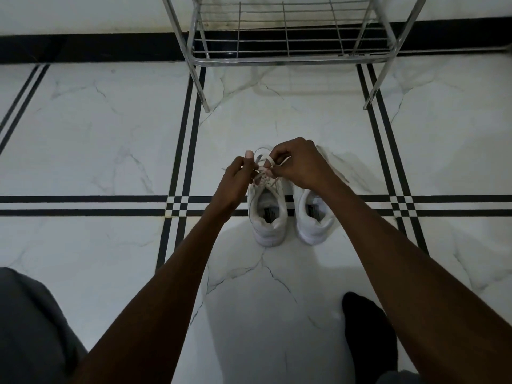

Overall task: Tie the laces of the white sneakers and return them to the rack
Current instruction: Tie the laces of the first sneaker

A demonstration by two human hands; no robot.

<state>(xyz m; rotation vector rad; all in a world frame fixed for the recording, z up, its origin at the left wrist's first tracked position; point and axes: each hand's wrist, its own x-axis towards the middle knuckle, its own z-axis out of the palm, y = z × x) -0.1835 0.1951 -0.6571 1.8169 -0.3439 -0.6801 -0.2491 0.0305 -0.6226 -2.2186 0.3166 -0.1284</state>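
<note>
Two white sneakers stand side by side on the marble floor, heels toward me. Over the left sneaker (267, 217) both hands work its white laces (261, 173). My left hand (235, 181) pinches one lace end at the shoe's left side. My right hand (296, 162) holds a lace loop between thumb and fingers above the tongue. The right sneaker (314, 217) is partly covered by my right wrist, and its laces are hidden. The metal wire rack (288, 31) stands beyond the shoes, its lowest shelf bare.
The rack's two front legs (203, 98) rest on the floor ahead of the sneakers. My black-socked foot (365, 328) is at the lower right and a grey-clad knee (30, 328) at the lower left. A dark skirting band runs along the wall.
</note>
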